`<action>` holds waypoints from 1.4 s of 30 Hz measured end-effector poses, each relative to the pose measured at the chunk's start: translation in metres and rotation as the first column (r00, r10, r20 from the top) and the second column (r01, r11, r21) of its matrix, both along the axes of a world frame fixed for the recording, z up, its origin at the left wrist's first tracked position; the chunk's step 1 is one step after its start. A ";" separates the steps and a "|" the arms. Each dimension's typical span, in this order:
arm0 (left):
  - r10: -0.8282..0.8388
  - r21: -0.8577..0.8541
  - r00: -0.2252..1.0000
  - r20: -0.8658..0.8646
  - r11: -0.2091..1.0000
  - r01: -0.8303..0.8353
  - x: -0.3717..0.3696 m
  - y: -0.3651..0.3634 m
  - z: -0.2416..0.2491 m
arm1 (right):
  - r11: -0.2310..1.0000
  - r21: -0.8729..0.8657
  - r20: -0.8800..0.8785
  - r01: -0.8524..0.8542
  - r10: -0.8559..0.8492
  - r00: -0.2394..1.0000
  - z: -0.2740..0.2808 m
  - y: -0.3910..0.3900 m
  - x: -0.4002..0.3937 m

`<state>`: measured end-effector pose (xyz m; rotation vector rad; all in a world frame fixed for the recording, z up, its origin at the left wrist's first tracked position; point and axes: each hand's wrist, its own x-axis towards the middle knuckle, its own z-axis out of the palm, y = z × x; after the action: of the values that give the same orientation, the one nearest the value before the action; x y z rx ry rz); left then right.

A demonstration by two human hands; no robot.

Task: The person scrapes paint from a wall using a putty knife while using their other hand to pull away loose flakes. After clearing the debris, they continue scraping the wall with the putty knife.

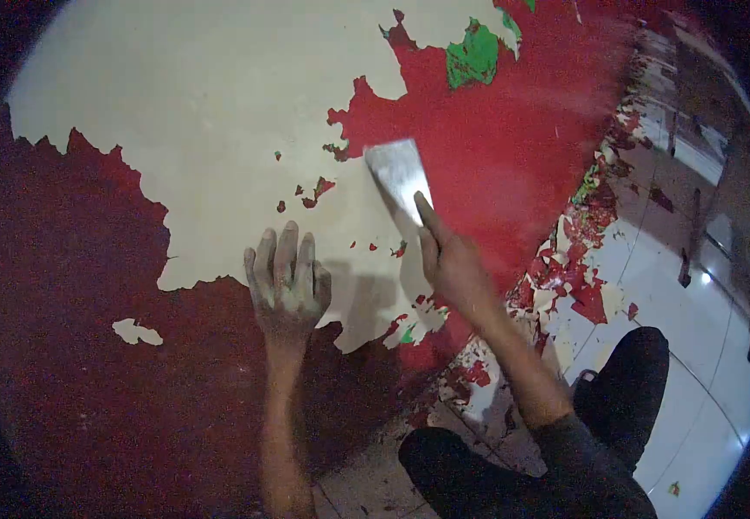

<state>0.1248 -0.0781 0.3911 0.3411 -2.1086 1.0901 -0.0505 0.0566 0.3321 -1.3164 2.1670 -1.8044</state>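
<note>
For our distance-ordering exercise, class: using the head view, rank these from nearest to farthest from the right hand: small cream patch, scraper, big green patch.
From the right hand:
1. Scraper: in its grip.
2. Big green patch: toward the view's top.
3. Small cream patch: far left, beyond the left hand.

dim, grainy | glints on floor tiles | soft shadow beside left hand | curved edges, black corners (tunnel-like, really)
</note>
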 end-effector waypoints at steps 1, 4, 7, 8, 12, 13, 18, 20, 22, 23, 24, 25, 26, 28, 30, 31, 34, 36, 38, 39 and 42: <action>0.003 0.008 1.000 0.009 1.000 -0.003 0.001 0.000 0.001 | 0.999 -0.014 -0.007 0.032 -0.032 0.999 0.008 -0.003 -0.003; -0.020 0.041 1.000 0.004 0.999 0.019 0.003 -0.003 0.000 | 0.993 0.097 -0.040 -0.063 0.067 0.997 -0.018 0.003 0.018; -0.085 0.027 0.995 -0.058 0.996 0.087 0.002 -0.008 -0.003 | 0.982 0.075 -0.051 -0.174 0.178 0.983 -0.015 0.006 0.026; -0.079 0.012 0.994 -0.071 0.997 0.080 0.003 -0.008 -0.003 | 0.989 0.017 -0.117 -0.147 0.148 0.982 -0.011 -0.001 0.024; -0.034 -0.030 0.994 -0.109 0.999 0.030 0.003 -0.005 -0.005 | 0.963 0.230 -0.134 -0.142 0.176 0.975 -0.005 0.011 0.035; -0.018 -0.039 0.992 -0.126 0.999 0.013 0.002 -0.006 -0.005 | 0.972 0.122 -0.109 -0.199 0.212 0.971 -0.017 0.009 0.041; -0.010 -0.020 0.996 -0.087 1.000 0.008 0.001 -0.006 -0.003 | 0.986 0.088 -0.068 -0.141 0.147 0.987 -0.014 0.006 0.039; -0.003 0.003 0.997 -0.071 1.000 0.003 0.004 -0.002 -0.003 | 0.982 0.104 -0.045 -0.160 0.165 0.985 -0.015 0.012 0.041; 0.009 0.004 0.998 -0.061 1.000 -0.008 0.003 -0.001 -0.002 | 0.980 0.121 -0.063 -0.160 0.169 0.984 -0.011 0.007 0.039; 0.000 0.003 0.998 -0.066 1.000 0.000 0.002 -0.001 -0.003 | 0.984 0.111 -0.089 -0.142 0.152 0.984 -0.014 0.007 0.038; -0.006 0.003 0.998 -0.066 1.000 0.006 0.002 -0.001 -0.003 | 0.987 0.101 -0.109 -0.127 0.138 0.984 -0.018 0.007 0.039; -0.011 0.000 0.997 -0.073 1.000 0.011 0.002 -0.003 -0.002 | 0.990 0.088 -0.136 -0.113 0.124 0.983 -0.021 0.006 0.038; -0.011 -0.006 0.997 -0.070 1.000 0.010 0.003 -0.003 -0.002 | 0.987 0.102 -0.112 -0.121 0.132 0.985 -0.031 0.007 0.041; -0.014 -0.028 0.997 -0.078 1.000 0.012 0.002 -0.006 -0.003 | 0.983 0.122 -0.078 -0.134 0.144 0.986 -0.054 0.008 0.042; 0.002 -0.011 0.996 -0.088 1.000 -0.003 0.002 -0.005 -0.004 | 0.995 -0.021 -0.138 -0.097 0.093 0.986 -0.010 -0.009 0.037; 0.007 -0.002 0.996 -0.092 1.000 -0.007 0.001 -0.005 -0.005 | 0.993 -0.094 -0.166 -0.078 0.061 0.984 0.006 -0.014 0.035; -0.003 0.003 0.997 -0.083 1.000 0.004 0.003 -0.005 -0.004 | 0.993 0.012 -0.105 -0.119 0.120 0.987 0.001 0.000 0.047; 0.002 -0.002 0.997 -0.080 1.000 -0.002 0.003 -0.007 -0.002 | 0.981 0.118 -0.122 -0.157 0.171 0.978 -0.022 0.003 0.047; 0.013 0.019 0.997 -0.073 1.000 -0.011 0.004 -0.004 -0.006 | 0.980 0.109 -0.084 -0.164 0.174 0.981 -0.013 0.001 0.046; 0.019 0.029 0.996 -0.082 0.999 -0.016 0.003 -0.004 -0.005 | 0.994 -0.047 -0.176 -0.100 0.091 0.980 0.004 -0.009 0.042; 0.030 0.042 0.996 -0.084 0.999 -0.026 0.003 -0.003 -0.005 | 0.994 -0.008 -0.201 -0.107 0.103 0.974 0.010 -0.007 0.045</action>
<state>0.1282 -0.0814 0.3860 0.4301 -2.0595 1.0315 -0.0059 0.0495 0.3420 -1.6496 2.1298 -1.7256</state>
